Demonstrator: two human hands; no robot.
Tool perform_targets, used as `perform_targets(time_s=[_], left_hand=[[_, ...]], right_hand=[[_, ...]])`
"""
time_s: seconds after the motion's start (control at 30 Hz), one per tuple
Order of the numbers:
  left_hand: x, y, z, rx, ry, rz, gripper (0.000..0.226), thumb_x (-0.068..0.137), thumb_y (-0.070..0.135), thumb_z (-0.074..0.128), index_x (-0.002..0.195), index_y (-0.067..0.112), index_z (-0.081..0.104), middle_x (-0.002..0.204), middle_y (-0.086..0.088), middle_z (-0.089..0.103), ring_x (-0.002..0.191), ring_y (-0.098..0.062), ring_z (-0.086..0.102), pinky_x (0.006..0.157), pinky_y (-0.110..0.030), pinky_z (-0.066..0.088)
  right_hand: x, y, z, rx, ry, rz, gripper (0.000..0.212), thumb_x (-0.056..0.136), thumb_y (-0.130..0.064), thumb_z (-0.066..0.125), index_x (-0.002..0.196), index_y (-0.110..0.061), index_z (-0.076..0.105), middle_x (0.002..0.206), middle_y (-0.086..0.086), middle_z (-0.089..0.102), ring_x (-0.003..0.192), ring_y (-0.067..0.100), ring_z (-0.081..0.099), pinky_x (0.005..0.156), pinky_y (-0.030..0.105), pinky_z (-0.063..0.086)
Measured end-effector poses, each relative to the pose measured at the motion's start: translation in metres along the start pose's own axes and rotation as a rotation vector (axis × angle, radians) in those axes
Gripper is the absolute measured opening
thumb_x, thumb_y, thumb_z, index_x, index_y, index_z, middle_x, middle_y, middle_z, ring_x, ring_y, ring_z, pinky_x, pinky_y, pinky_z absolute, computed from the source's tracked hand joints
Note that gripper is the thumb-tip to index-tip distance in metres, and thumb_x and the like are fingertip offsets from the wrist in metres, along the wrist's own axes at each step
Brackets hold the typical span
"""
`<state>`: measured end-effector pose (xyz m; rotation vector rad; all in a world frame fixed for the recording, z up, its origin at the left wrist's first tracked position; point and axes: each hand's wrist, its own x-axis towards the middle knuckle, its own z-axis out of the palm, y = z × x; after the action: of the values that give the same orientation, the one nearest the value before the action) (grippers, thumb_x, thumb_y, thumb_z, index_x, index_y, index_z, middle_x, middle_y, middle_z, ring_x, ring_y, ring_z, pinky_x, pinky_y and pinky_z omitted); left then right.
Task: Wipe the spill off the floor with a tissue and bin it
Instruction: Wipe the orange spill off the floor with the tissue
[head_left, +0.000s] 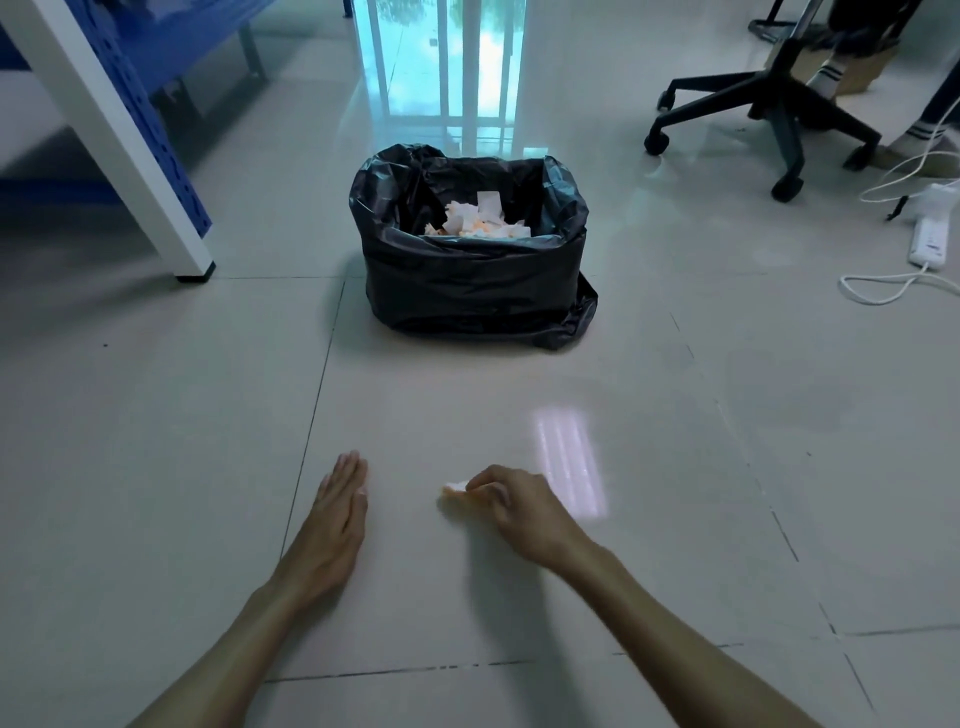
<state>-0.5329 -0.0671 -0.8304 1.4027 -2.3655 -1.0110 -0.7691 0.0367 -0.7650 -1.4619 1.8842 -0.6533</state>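
Observation:
My right hand (511, 504) is closed around a small crumpled tissue (457, 491), white with an orange stain, pressed low against the pale floor tiles (675, 519). Only the tissue's left end shows past my fingers. My left hand (337, 512) lies flat on the floor to the left, fingers together and straight, holding nothing. Straight ahead stands the bin (470, 291), lined with a black plastic bag and holding several white and orange-stained tissues (480, 221). No spill is plainly visible on the tiles around the tissue.
A white table leg (150, 192) with blue shelving behind it stands at the left. At the right are a black office chair base (769, 119), a seated person's socked feet (919, 135), and a white power strip (930, 234) with trailing cables.

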Motion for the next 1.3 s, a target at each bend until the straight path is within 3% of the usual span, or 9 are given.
perform_targets(time_s=[0.13,0.3,0.4,0.53,0.7,0.87,0.97,1.13,1.3], left_hand=[[-0.002,0.002,-0.001,0.006,-0.014,0.008,0.051,0.105,0.026,0.016,0.153,0.016,0.005,0.163,0.006,-0.003,0.147,0.001,-0.008,0.120,-0.020,-0.006],[-0.002,0.000,-0.002,0.033,-0.033,0.029,0.051,0.105,0.024,0.016,0.153,0.016,0.002,0.163,0.005,-0.006,0.148,-0.001,-0.011,0.120,-0.021,-0.007],[-0.002,-0.001,-0.003,0.040,-0.046,0.039,0.051,0.105,0.025,0.015,0.153,0.015,0.001,0.163,0.005,-0.007,0.147,-0.001,-0.012,0.121,-0.023,-0.007],[-0.001,-0.003,-0.002,0.045,-0.053,0.049,0.051,0.105,0.024,0.016,0.153,0.014,0.001,0.162,0.004,-0.008,0.148,-0.002,-0.012,0.121,-0.023,-0.007],[0.001,-0.009,0.002,0.061,-0.041,0.048,0.052,0.105,0.024,0.017,0.153,0.014,0.001,0.163,0.004,-0.007,0.148,-0.002,-0.012,0.122,-0.026,-0.006],[0.001,-0.014,0.008,0.115,0.001,0.068,0.053,0.104,0.025,0.018,0.154,0.016,0.001,0.163,0.006,-0.006,0.147,0.003,-0.013,0.121,-0.022,-0.009],[-0.001,-0.015,0.013,0.206,0.043,0.081,0.056,0.102,0.030,0.015,0.153,0.015,-0.001,0.163,0.005,-0.008,0.147,0.001,-0.013,0.121,-0.023,-0.009],[-0.001,-0.020,0.017,0.374,0.050,0.101,0.062,0.097,0.040,0.002,0.151,0.014,-0.013,0.162,0.001,-0.017,0.148,-0.005,-0.019,0.123,-0.031,-0.004],[-0.001,-0.021,0.019,0.440,0.075,0.104,0.064,0.095,0.041,0.000,0.151,0.012,-0.014,0.162,-0.002,-0.015,0.149,-0.008,-0.018,0.124,-0.032,-0.003]], right_hand=[[0.017,0.009,-0.030,0.208,-0.342,0.240,0.029,0.091,-0.004,0.047,0.105,-0.008,0.072,0.095,0.007,0.070,0.080,0.016,0.066,0.072,0.026,0.056],[0.026,0.015,-0.039,-0.338,-0.208,0.195,0.028,0.088,-0.005,0.048,0.108,-0.017,0.062,0.104,0.005,0.057,0.081,0.020,0.058,0.051,0.020,0.041],[0.026,0.004,-0.023,-0.499,-0.026,0.077,0.032,0.082,0.004,0.049,0.106,-0.013,0.063,0.099,0.012,0.062,0.080,0.033,0.062,0.062,0.033,0.052],[0.015,0.002,0.005,-0.677,0.045,-0.038,0.012,0.083,-0.001,0.049,0.085,-0.008,0.058,0.081,0.012,0.060,0.074,0.036,0.055,0.062,0.037,0.043],[-0.022,0.030,0.043,-0.722,0.091,-0.182,0.038,0.099,-0.014,0.042,0.133,0.000,0.053,0.137,0.017,0.057,0.130,0.033,0.050,0.109,0.041,0.041],[-0.039,0.047,0.057,-0.694,0.051,-0.188,0.064,0.101,-0.048,0.026,0.147,-0.005,0.037,0.152,0.011,0.040,0.144,0.025,0.033,0.118,0.049,0.024],[-0.029,0.069,0.025,-0.750,0.134,-0.040,0.065,0.099,-0.050,0.026,0.144,-0.006,0.043,0.148,0.010,0.047,0.140,0.023,0.040,0.117,0.051,0.024],[-0.027,0.127,-0.034,-0.713,0.222,0.352,0.073,0.100,-0.056,0.016,0.153,-0.005,0.016,0.161,0.012,0.021,0.149,0.025,0.016,0.121,0.051,0.005],[-0.003,0.087,0.001,-0.559,0.197,0.227,0.074,0.102,-0.048,0.024,0.151,0.006,0.010,0.159,0.026,0.012,0.149,0.033,0.008,0.123,0.039,0.002]])
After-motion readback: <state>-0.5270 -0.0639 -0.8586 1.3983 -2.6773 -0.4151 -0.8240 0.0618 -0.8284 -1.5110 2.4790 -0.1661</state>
